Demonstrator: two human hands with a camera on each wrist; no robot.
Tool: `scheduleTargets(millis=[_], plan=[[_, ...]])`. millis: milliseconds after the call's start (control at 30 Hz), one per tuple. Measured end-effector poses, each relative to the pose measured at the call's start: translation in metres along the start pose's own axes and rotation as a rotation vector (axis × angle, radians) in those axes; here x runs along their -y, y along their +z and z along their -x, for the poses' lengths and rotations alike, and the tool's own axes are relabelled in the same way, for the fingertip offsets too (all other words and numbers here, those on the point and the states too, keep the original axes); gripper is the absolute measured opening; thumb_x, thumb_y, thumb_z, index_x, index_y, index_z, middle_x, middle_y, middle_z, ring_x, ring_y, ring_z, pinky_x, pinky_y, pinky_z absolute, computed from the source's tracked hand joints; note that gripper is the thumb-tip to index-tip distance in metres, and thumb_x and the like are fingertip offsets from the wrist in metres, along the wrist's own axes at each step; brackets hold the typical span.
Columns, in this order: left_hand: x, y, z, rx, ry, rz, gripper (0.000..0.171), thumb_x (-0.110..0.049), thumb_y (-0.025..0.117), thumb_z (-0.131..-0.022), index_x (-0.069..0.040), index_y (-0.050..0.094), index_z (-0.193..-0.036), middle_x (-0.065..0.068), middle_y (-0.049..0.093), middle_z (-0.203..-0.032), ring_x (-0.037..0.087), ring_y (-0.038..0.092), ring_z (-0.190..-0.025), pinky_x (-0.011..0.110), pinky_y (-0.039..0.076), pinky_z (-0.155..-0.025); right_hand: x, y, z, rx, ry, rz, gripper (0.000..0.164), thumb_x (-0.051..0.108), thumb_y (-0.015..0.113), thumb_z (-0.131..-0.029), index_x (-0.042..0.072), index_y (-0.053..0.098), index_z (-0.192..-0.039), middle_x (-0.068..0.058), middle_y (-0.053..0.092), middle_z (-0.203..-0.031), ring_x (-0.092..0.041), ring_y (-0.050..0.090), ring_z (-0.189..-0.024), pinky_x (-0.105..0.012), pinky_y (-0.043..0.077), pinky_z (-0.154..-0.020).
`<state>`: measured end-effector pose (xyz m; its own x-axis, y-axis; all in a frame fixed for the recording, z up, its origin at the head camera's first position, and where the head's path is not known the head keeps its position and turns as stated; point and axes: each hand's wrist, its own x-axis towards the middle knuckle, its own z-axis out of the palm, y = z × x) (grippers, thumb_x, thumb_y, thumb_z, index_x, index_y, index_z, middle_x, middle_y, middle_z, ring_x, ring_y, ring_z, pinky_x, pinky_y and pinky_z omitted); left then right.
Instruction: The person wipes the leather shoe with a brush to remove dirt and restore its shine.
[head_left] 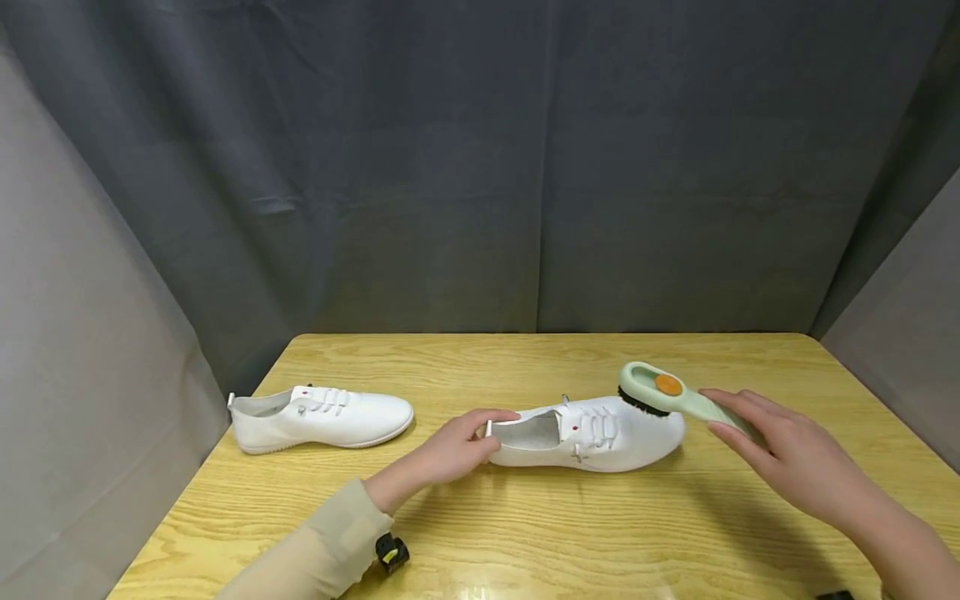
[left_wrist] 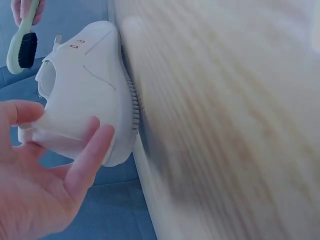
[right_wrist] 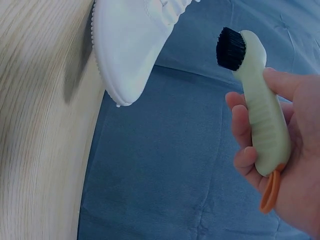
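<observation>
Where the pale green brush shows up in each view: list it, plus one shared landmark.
Head: the brush is right of centre, lower half, in the right hand.
Left wrist: brush at upper left.
Right wrist: brush right of centre.
Shared landmark: the white shoe nearest the brush.

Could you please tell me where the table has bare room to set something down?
The table is bare behind the left shoe and middle shoe, toward the curtain, and before the middle shoe, between left hand and right hand. The middle shoe itself is crowded: the left hand grips its heel, the brush hovers near its toe.
</observation>
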<state>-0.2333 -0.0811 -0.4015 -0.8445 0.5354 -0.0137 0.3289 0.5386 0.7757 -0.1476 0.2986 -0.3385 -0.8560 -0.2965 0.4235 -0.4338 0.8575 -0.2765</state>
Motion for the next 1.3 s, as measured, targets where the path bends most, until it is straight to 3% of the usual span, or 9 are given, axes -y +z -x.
scheduleTargets(millis=[100, 200, 400, 533, 633, 767, 900, 1100, 1300], plan=[[-0.001, -0.001, -0.001, 0.023, -0.058, 0.074, 0.045, -0.015, 0.051, -0.091, -0.024, 0.057, -0.135, 0.010, 0.062, -0.084, 0.014, 0.048, -0.053, 0.027, 0.042, -0.049, -0.002, 0.000, 0.000, -0.001, 0.000, -0.004, 0.035, 0.019, 0.064, -0.096, 0.011, 0.059, -0.130, 0.009, 0.054, -0.092, -0.003, 0.042, -0.067, -0.027, 0.034, -0.056], [-0.002, -0.001, -0.001, 0.048, -0.086, 0.137, 0.043, -0.014, 0.050, -0.092, -0.023, 0.058, -0.134, 0.012, 0.058, -0.069, 0.017, 0.052, -0.057, 0.031, 0.047, -0.050, -0.003, 0.000, -0.001, -0.010, -0.001, -0.006, 0.035, 0.017, 0.064, -0.095, 0.011, 0.059, -0.129, 0.010, 0.052, -0.089, -0.002, 0.041, -0.066, -0.027, 0.033, -0.056], [-0.004, -0.002, -0.001, 0.093, -0.104, 0.205, 0.042, -0.013, 0.048, -0.092, -0.019, 0.059, -0.132, 0.010, 0.055, -0.066, 0.017, 0.053, -0.058, 0.037, 0.052, -0.053, -0.004, 0.000, -0.002, -0.020, -0.010, 0.004, 0.036, 0.016, 0.066, -0.093, 0.010, 0.060, -0.128, 0.010, 0.052, -0.088, -0.002, 0.041, -0.066, -0.027, 0.033, -0.056], [-0.003, -0.003, -0.002, 0.117, -0.101, 0.201, 0.041, -0.016, 0.048, -0.094, -0.018, 0.057, -0.134, 0.010, 0.056, -0.070, 0.018, 0.054, -0.056, 0.037, 0.053, -0.052, -0.004, 0.000, -0.002, -0.017, -0.015, -0.001, 0.035, 0.016, 0.066, -0.093, 0.009, 0.060, -0.128, 0.010, 0.051, -0.087, -0.002, 0.040, -0.065, -0.027, 0.033, -0.056], [0.001, -0.004, -0.002, 0.119, -0.061, 0.136, 0.038, -0.024, 0.050, -0.099, -0.019, 0.055, -0.136, 0.007, 0.059, -0.088, 0.019, 0.056, -0.063, 0.034, 0.051, -0.054, -0.004, 0.000, -0.002, -0.017, -0.014, -0.002, 0.035, 0.016, 0.066, -0.093, 0.010, 0.060, -0.128, 0.010, 0.051, -0.086, -0.002, 0.040, -0.065, -0.027, 0.033, -0.056], [0.009, -0.008, -0.002, 0.079, 0.037, 0.008, 0.040, -0.034, 0.057, -0.099, -0.019, 0.056, -0.135, 0.000, 0.059, -0.116, 0.017, 0.058, -0.092, 0.034, 0.050, -0.075, -0.005, 0.000, -0.002, -0.012, -0.009, 0.000, 0.036, 0.016, 0.067, -0.093, 0.010, 0.060, -0.128, 0.010, 0.052, -0.089, -0.002, 0.041, -0.066, -0.027, 0.033, -0.056], [0.015, -0.012, -0.003, 0.086, 0.150, 0.038, 0.040, -0.022, 0.066, -0.094, -0.013, 0.057, -0.132, 0.000, 0.056, -0.129, 0.020, 0.053, -0.115, 0.034, 0.048, -0.090, -0.006, 0.000, -0.002, -0.004, -0.003, 0.003, 0.035, 0.016, 0.067, -0.093, 0.010, 0.060, -0.128, 0.009, 0.053, -0.089, -0.002, 0.041, -0.066, -0.027, 0.034, -0.056], [0.018, -0.017, -0.006, 0.184, 0.234, 0.099, 0.043, 0.005, 0.069, -0.086, -0.010, 0.055, -0.123, 0.005, 0.054, -0.130, 0.025, 0.052, -0.119, 0.026, 0.052, -0.082, -0.005, 0.000, -0.003, 0.006, 0.003, 0.005, 0.035, 0.017, 0.065, -0.094, 0.010, 0.060, -0.128, 0.009, 0.052, -0.089, -0.002, 0.040, -0.065, -0.027, 0.033, -0.056], [0.022, -0.019, -0.011, 0.194, 0.281, 0.075, 0.032, 0.004, 0.072, -0.085, -0.010, 0.054, -0.107, 0.007, 0.058, -0.120, 0.025, 0.056, -0.114, 0.032, 0.052, -0.083, -0.004, 0.001, -0.004, 0.043, 0.025, -0.028, 0.036, 0.018, 0.063, -0.096, 0.009, 0.058, -0.130, 0.007, 0.053, -0.089, -0.002, 0.040, -0.063, -0.026, 0.033, -0.055]])
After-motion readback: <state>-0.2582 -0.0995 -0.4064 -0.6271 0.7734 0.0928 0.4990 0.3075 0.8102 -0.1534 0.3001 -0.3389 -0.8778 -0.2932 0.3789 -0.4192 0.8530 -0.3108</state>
